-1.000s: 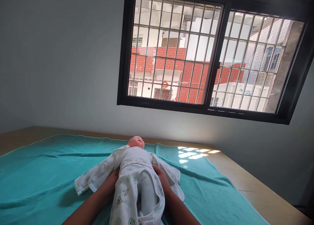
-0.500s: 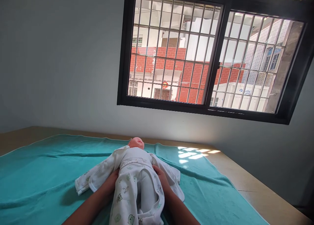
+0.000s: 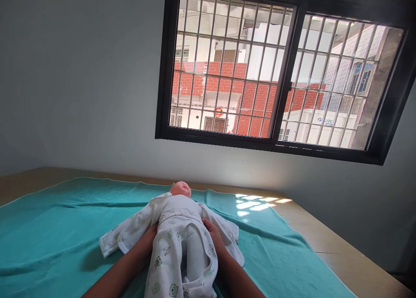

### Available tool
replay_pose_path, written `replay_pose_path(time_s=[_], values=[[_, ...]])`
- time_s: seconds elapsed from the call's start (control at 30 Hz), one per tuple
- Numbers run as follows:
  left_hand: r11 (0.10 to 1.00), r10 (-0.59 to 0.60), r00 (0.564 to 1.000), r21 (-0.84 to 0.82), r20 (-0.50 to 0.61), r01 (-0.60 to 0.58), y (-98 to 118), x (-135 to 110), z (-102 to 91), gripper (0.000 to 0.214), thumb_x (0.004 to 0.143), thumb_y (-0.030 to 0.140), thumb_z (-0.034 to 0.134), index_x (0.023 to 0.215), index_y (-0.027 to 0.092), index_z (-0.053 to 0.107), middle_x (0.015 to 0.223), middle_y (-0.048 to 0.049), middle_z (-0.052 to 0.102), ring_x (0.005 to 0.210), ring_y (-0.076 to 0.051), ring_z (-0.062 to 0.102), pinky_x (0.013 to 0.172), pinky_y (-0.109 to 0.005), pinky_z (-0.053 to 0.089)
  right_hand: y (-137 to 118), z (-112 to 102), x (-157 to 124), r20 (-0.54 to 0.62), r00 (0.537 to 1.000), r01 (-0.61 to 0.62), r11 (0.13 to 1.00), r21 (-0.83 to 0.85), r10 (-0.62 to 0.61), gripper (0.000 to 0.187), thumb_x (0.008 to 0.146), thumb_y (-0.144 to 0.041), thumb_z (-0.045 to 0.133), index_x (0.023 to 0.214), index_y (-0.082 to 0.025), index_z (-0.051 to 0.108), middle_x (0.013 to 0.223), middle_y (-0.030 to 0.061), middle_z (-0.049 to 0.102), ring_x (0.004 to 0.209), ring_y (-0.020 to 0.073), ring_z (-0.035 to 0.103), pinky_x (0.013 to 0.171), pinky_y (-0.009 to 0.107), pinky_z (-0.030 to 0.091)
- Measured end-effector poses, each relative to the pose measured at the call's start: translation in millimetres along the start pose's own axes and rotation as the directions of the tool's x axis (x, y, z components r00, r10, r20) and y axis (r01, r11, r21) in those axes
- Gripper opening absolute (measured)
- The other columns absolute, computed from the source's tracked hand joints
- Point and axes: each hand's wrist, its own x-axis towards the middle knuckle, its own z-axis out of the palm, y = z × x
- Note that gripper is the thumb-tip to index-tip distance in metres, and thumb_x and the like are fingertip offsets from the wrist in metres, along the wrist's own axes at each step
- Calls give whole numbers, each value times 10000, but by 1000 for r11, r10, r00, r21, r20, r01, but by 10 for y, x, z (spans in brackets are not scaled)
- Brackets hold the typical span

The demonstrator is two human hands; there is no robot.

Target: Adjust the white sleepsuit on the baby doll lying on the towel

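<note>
A baby doll [image 3: 180,188] lies on its back on a teal blanket [image 3: 58,228], head toward the wall. White printed trousers [image 3: 169,254] cover its legs up to the waist, and an open white jacket [image 3: 130,233] is spread under it. My left hand [image 3: 147,239] grips the trousers at the doll's left hip. At the other hip my right hand [image 3: 212,235] holds the same waistband. Both hands have their fingers curled round the cloth.
The blanket covers a wooden platform [image 3: 341,259] whose bare edge runs along the right. A grey wall stands behind it, with a black-framed barred window [image 3: 273,72] above. Sunlight patches [image 3: 256,202] fall on the blanket's far right corner.
</note>
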Motion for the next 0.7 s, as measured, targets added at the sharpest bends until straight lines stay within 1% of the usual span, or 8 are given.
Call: replay_pose_path(time_s=[0.13,0.23,0.3,0.37,0.47,0.53,0.63,0.7], values=[[1000,0,1000,-3,2,0,9,-1,5,499,570,543,697,902,171,674,1068,-147,718,1343,-385,410,1154,-479,271,8,-1,8,7,1000,-7,1000,12,7,219,633,-335,773,843,-277,760,945,37,755,1006,319,665,939,405,493],[1000,5,1000,-2,-18,-5,1,6,9,493,553,538,703,886,176,671,1081,-145,715,1361,-381,386,1176,-463,231,0,3,1,9,1000,4,1000,11,-5,227,637,-356,776,847,-270,765,942,32,758,992,314,671,941,398,493],[1000,-15,999,-2,-31,15,-5,8,12,479,555,531,697,872,172,670,1049,-149,723,1326,-400,427,1170,-495,232,-10,4,-10,17,1000,15,1000,7,-15,229,644,-363,775,855,-274,767,948,29,758,994,309,672,945,393,491],[1000,-31,999,-1,-30,31,-1,1,13,445,578,514,683,857,168,672,1013,-148,730,1287,-412,470,1149,-523,263,-17,3,-18,32,999,20,1000,3,-20,240,662,-368,767,884,-278,769,970,36,755,1012,313,666,960,408,481],[1000,-21,1000,3,-13,21,28,-22,14,397,591,484,683,842,177,672,1002,-131,734,1307,-399,457,1143,-497,285,-9,-1,-16,46,999,17,1000,-4,-17,279,687,-377,749,944,-269,765,1018,49,746,1042,324,650,987,440,463],[1000,-20,1000,5,-21,20,51,-32,19,390,574,472,686,839,187,668,1005,-123,731,1331,-388,433,1150,-474,279,9,-4,-3,51,999,10,1000,-4,-10,292,679,-380,754,950,-270,764,1028,48,744,1046,325,648,993,444,461],[998,-66,996,9,-54,67,76,-36,34,394,538,442,673,842,193,659,993,-118,729,1337,-384,424,1152,-484,266,43,-9,18,54,999,-2,1000,6,1,273,655,-376,771,915,-290,769,1007,41,750,1035,327,654,984,436,468],[996,-90,994,8,-55,90,85,-40,43,413,532,454,667,853,195,654,989,-116,730,1336,-384,423,1144,-503,272,59,-10,25,46,999,4,1000,15,-5,264,655,-375,771,906,-293,772,998,39,752,1031,326,658,973,426,477]])
